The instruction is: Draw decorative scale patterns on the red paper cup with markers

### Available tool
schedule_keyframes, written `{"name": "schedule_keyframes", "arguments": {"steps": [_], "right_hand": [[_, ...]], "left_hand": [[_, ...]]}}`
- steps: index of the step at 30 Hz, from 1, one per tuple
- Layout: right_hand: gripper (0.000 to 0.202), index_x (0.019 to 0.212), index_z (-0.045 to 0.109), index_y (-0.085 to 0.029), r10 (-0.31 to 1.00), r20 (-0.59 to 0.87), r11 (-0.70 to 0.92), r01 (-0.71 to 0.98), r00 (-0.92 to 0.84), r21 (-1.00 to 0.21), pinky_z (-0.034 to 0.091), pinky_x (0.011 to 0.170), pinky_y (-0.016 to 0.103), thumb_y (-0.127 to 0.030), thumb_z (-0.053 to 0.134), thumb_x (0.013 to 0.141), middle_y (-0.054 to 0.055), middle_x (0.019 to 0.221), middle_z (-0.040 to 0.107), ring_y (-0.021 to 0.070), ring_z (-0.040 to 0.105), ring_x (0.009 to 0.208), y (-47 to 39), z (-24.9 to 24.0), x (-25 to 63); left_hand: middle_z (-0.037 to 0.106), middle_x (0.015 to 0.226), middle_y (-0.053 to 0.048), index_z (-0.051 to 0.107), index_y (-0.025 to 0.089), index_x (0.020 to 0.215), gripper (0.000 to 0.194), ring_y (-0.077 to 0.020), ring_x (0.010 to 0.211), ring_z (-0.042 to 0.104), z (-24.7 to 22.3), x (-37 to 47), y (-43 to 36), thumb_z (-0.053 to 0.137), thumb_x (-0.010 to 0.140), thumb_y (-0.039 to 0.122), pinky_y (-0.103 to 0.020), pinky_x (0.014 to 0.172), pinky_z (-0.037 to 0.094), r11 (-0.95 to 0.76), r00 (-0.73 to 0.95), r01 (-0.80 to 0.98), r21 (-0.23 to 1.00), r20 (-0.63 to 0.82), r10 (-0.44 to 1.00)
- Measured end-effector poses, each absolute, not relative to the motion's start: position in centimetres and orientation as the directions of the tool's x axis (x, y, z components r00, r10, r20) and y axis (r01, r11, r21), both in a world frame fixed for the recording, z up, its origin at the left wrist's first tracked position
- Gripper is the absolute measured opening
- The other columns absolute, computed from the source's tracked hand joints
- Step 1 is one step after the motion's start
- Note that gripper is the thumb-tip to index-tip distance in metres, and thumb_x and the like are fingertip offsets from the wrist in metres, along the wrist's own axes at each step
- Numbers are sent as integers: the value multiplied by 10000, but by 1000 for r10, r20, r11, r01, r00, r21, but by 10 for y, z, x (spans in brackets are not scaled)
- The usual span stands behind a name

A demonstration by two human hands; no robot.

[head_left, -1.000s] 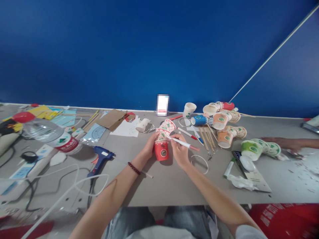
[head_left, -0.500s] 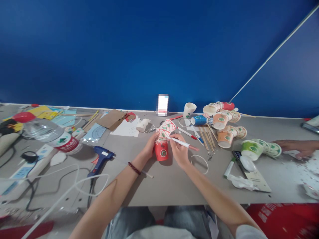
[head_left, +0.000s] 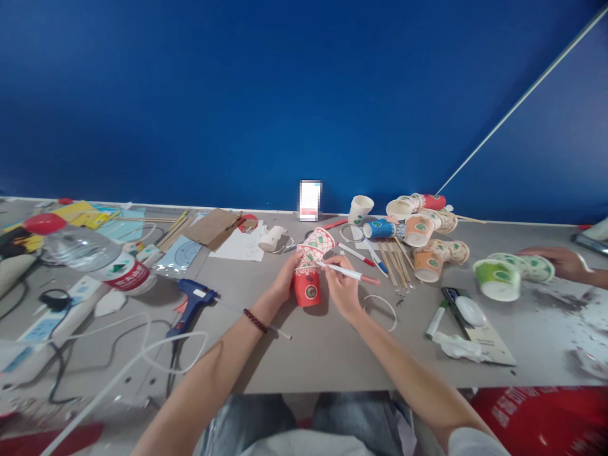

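My left hand (head_left: 286, 277) is closed around the left side of a joined row of paper cups (head_left: 308, 290), whose near cup is coloured red and whose upper cups carry red scale-like line patterns on white. In my right hand (head_left: 342, 284) is a white marker (head_left: 354, 273) with a red end, pinched between the fingers. Its tip points left and lies against or very close to the cups' patterned middle; I cannot tell if it touches. Just beyond my right hand lies another marker (head_left: 356, 254) with a red cap.
At left are a blue glue gun (head_left: 192, 304), a plastic bottle (head_left: 102, 253) and a power strip (head_left: 52, 329) with loose cables. Coloured cups (head_left: 427, 263) and sticks (head_left: 394, 259) lie at right. Another person's hand (head_left: 560, 261) holds green-patterned cups (head_left: 498, 278). A phone-like screen (head_left: 310, 199) stands behind.
The other person's hand has lifted and shifted the green cups to the right. My hands, the red cups and the marker have stayed almost in place.
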State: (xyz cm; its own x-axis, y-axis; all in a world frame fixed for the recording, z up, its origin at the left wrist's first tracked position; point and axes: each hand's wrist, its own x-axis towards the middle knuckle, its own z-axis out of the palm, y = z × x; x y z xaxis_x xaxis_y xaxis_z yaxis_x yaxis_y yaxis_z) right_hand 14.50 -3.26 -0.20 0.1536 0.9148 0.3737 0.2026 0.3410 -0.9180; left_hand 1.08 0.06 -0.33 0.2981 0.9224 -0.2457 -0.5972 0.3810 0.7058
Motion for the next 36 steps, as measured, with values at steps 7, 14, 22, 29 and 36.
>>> {"name": "schedule_keyframes", "arguments": {"steps": [7,14,22,29,36], "right_hand": [[50,800,542,-211,909,375,339,201,182,-919,447,624,295,-256,525,816,1,726,581,168,576,696,-32,-4,145],[86,863,549,-223,900,391,364,161,191,-917,483,666,297,-305,538,838,-2,782,595,159,599,723,-32,-4,144],[30,827,548,-217,905,382,357,152,186,-921,466,614,284,-239,531,816,-16,697,576,149,566,656,-33,0,144],[33,779,551,-208,905,385,353,186,182,-917,446,580,276,-228,528,790,-18,680,564,137,534,608,-32,-4,145],[60,813,550,-212,900,384,361,140,206,-922,471,600,281,-271,536,809,-7,729,569,141,562,639,-32,-3,145]], "left_hand": [[716,765,-82,675,112,795,262,-174,653,644,-3,11,1,587,798,359,-271,662,495,387,292,-587,711,-260,920],[713,788,-83,681,114,842,298,-171,657,642,-6,10,1,578,809,391,-269,651,495,396,315,-554,732,-256,914],[712,804,-87,683,117,843,303,-179,679,645,-6,11,0,569,812,395,-281,683,497,387,324,-563,730,-236,916],[716,824,-88,684,118,851,301,-187,708,647,-4,10,0,592,794,398,-287,702,490,370,319,-559,742,-219,922],[712,792,-85,679,120,837,304,-184,674,637,-6,10,1,615,777,410,-294,689,484,354,309,-560,749,-209,928]]}}
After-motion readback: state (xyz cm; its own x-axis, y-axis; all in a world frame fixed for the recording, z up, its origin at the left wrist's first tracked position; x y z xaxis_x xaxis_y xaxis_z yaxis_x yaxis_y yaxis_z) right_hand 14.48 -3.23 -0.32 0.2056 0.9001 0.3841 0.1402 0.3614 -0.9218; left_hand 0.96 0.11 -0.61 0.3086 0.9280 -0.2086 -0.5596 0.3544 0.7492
